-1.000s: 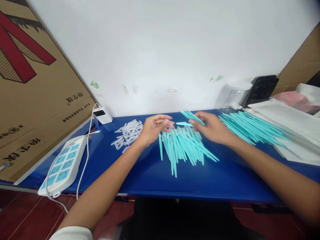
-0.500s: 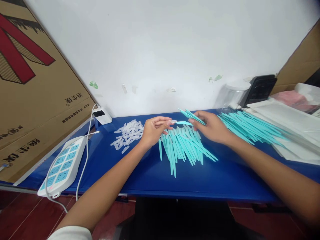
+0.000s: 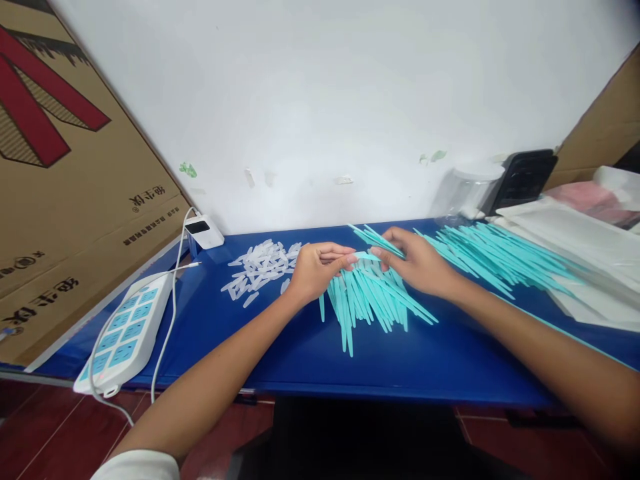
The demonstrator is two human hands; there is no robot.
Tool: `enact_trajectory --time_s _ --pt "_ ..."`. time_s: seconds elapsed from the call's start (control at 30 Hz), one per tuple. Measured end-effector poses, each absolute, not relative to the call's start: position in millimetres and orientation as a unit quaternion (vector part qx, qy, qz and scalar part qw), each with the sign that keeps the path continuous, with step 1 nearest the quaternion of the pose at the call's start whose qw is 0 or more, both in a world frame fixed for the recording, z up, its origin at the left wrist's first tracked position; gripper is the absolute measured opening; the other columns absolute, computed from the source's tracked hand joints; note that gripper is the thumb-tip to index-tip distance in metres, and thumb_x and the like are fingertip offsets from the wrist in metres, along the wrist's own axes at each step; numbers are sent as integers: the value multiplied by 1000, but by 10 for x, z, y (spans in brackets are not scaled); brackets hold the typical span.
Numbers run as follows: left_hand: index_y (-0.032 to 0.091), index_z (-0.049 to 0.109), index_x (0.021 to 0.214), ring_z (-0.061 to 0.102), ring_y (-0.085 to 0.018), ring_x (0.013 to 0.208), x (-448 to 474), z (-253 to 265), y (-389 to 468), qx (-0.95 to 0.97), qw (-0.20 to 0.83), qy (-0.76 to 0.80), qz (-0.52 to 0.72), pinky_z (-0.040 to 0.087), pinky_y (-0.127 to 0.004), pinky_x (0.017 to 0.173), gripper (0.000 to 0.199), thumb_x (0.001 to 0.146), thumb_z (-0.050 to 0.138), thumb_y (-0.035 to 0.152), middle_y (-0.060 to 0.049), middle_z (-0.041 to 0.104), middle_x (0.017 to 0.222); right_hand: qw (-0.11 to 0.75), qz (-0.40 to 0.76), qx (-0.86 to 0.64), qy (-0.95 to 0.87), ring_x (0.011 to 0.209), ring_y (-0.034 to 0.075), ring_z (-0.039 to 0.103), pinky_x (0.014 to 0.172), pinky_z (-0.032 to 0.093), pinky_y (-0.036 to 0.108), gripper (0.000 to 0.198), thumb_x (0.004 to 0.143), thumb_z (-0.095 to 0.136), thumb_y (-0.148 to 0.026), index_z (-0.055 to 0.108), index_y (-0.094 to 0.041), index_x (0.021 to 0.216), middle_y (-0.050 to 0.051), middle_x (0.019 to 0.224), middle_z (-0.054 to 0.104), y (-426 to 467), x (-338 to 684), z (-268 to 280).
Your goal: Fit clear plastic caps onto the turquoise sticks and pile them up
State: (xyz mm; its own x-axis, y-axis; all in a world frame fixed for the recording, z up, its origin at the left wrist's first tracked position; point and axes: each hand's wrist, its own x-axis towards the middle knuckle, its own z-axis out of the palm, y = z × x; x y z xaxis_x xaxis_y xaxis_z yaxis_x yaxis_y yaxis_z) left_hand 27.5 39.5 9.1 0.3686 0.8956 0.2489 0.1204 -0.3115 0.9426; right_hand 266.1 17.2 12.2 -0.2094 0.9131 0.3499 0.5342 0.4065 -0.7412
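Note:
My left hand (image 3: 323, 270) is closed in a pinch around one end of a slim turquoise stick (image 3: 366, 255), which looks like an eyebrow razor; any cap on that end is hidden by the fingers. My right hand (image 3: 413, 260) grips the stick's other end with thumb and finger, and also holds a small bunch of turquoise sticks (image 3: 373, 237) pointing up and left. Below both hands lies a pile of similar sticks (image 3: 367, 297), some with pale translucent ends. Left of my left hand, loose translucent caps (image 3: 263, 267) lie in a heap.
More turquoise sticks (image 3: 505, 257) lie to the right, beside a white tray (image 3: 590, 240). A clear lidded jar (image 3: 473, 190) stands against the wall. On the left are a power strip (image 3: 123, 333) with cables, a small white device (image 3: 205, 230) and a large cardboard box (image 3: 85, 167).
Both hands have dropped slightly and come closer together; the translucent cap that showed at my left fingertips is now hidden. Some sticks at right have shifted, with one now showing by my right forearm.

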Motion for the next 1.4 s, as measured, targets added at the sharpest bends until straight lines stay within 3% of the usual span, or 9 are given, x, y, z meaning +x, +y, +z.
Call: enact_trajectory --time_s 0.13,0.33,0.57,0.73,0.87,1.0,1.17,1.3,1.4 --pt "18 82 101 77 -21 77 260 133 402 705 425 378 423 59 -31 64 32 84 84 45 -9 82 86 418 313 -482 -704 66 22 65 56 41 33 43 98 61 -66 48 -26 109 2 75 72 209 2705 104" --pt "18 79 101 76 -20 76 218 185 428 746 384 375 393 59 -31 68 37 91 75 52 -10 81 88 409 287 -495 -711 53 17 51 51 35 31 44 96 63 -66 51 -25 103 2 72 73 226 2735 159" --pt "21 82 95 68 -21 78 -522 604 736 846 136 462 228 49 -31 69 27 91 70 45 -7 78 85 387 283 -517 -709 47 14 45 49 35 32 47 94 64 -70 58 -24 92 3 72 75 196 2768 265" --pt "21 80 84 62 -18 65 -836 674 862 839 197 505 38 40 -29 56 38 72 84 56 -4 73 74 363 252 -523 -729 47 16 45 51 34 32 52 92 63 -74 58 -24 79 -2 51 59 170 2771 303" --pt "21 79 81 63 -19 62 -733 590 836 831 217 510 -56 37 -29 53 44 61 90 58 -4 72 73 352 254 -519 -737 56 18 52 56 36 32 53 92 63 -74 56 -23 79 2 65 71 165 2765 306" --pt "21 77 78 63 -20 64 -658 515 815 816 240 519 -87 37 -30 54 34 68 86 52 -5 73 75 348 262 -519 -735 62 19 56 59 37 33 51 94 63 -72 55 -24 81 4 73 77 180 2782 288" --pt "19 73 85 65 -19 69 -609 484 804 843 258 472 -16 43 -29 59 30 83 77 49 -5 74 81 348 256 -519 -738 62 20 56 60 38 34 50 95 61 -71 56 -24 81 4 73 77 186 2794 284" --pt "17 75 100 68 -18 80 -428 455 759 845 301 400 185 53 -29 70 27 90 73 42 -7 75 90 343 268 -522 -733 60 19 55 59 38 34 47 94 64 -69 59 -23 83 4 74 77 175 2784 293" --pt "15 73 114 72 -18 79 -249 386 708 771 406 364 327 60 -32 72 36 90 77 41 -9 75 93 351 290 -514 -727 60 19 55 59 39 34 41 95 65 -62 62 -22 89 3 74 75 179 2780 287"
